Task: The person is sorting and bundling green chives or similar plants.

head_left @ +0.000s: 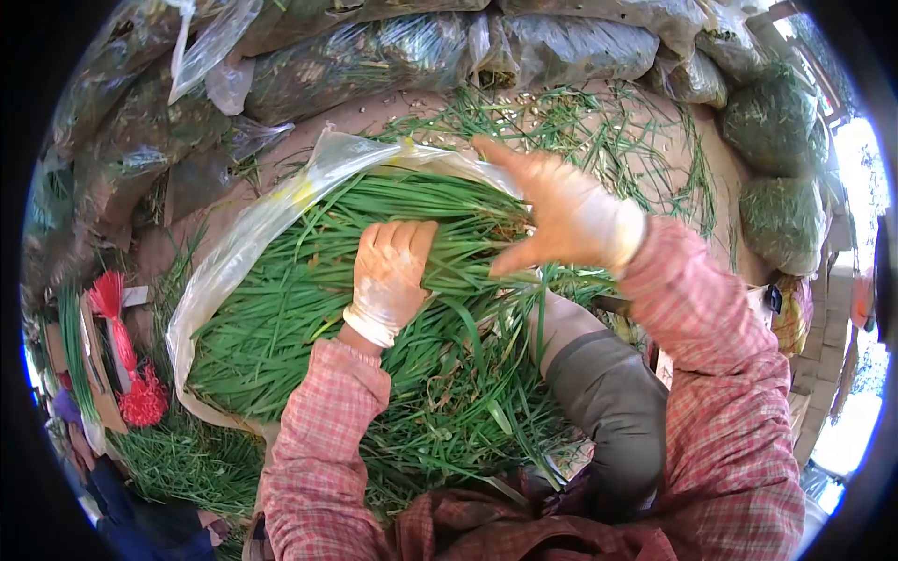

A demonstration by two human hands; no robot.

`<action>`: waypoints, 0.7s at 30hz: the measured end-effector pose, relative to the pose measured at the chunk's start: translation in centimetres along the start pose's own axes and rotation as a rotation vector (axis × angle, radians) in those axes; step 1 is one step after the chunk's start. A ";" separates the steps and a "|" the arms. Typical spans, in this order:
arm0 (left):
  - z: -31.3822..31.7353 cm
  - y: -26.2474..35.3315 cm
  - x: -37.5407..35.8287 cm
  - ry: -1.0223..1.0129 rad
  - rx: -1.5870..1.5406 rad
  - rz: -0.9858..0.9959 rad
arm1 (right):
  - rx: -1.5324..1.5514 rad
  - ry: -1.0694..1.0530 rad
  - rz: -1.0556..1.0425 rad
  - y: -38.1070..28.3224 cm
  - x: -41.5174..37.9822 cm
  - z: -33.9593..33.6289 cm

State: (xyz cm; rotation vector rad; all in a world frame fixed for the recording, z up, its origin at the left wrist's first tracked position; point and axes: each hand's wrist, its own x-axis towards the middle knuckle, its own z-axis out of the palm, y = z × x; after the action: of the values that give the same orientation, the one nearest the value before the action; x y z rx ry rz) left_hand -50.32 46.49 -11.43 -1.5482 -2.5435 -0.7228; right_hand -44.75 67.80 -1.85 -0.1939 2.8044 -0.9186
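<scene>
My left hand (388,276), in a pale glove, has its fingers curled over long green stalks in the middle of the pile. To its right, my right hand (566,210), gloved too, is spread with thumb and fingers apart beside the root ends of the stalks. Beneath both hands lies the heap of green stalks (271,327), its leaves pointing left. A clear plastic sheet (220,257) with yellow marks curves around the heap's left and top edges.
Filled plastic bags (365,70) line the back, with green-filled bags (776,122) at the right. Loose stalks (645,140) litter the floor. Red ties (140,397) hang at the left. Part of another person (140,514) shows at the lower left.
</scene>
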 end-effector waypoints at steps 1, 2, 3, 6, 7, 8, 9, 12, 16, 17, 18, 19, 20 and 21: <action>-0.1 -0.3 0.2 -0.018 -0.003 -0.011 | -0.104 -0.050 0.009 -0.1 0.1 2.1; -0.3 -0.8 0.6 -0.060 -0.017 -0.003 | -0.209 -0.099 0.016 0.2 0.2 4.3; -0.6 -1.5 0.9 -0.104 -0.030 0.004 | -0.371 -0.250 0.112 -0.8 0.4 5.2; -0.8 -3.6 1.9 -0.128 -0.125 0.038 | -0.499 -0.110 0.196 -1.2 1.1 7.9; -0.8 -3.9 2.3 -0.153 -0.156 0.002 | -0.440 -0.069 0.248 -0.7 1.6 8.2; -0.8 -4.2 2.6 -0.181 -0.190 -0.031 | -0.380 -0.028 0.305 -0.1 2.1 8.2; -0.8 -4.5 3.0 -0.212 -0.241 -0.064 | -0.304 -0.049 0.314 0.6 2.8 7.6; -1.8 -5.1 4.1 -0.226 -0.295 -0.199 | -0.296 -0.164 0.245 1.6 5.5 5.2; -9.8 -1.0 1.3 0.401 -0.020 -0.307 | -0.493 -0.417 0.115 -1.7 11.1 -1.8; -12.2 1.4 -0.6 0.488 -0.235 -0.438 | -0.375 -0.463 0.147 -2.9 12.0 -3.4; -13.2 3.5 -2.4 0.499 -0.663 -0.557 | -0.257 -0.511 0.178 -4.3 12.7 -4.7; -12.7 5.3 -4.0 0.458 -1.167 -0.511 | -0.285 -0.513 0.183 -5.9 13.0 -5.4; -12.3 7.7 -5.3 0.367 -1.746 -0.588 | -0.308 -0.511 0.185 -6.8 12.9 -5.2; -10.2 9.2 -6.2 0.264 -2.066 -0.595 | -0.332 -0.511 0.186 -7.7 12.6 -4.8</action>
State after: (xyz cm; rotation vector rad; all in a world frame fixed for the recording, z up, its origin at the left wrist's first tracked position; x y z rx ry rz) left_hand -41.21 40.50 -1.02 -0.1801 -1.3009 -3.6835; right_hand -57.52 62.08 4.87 -0.1777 2.4185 -0.2980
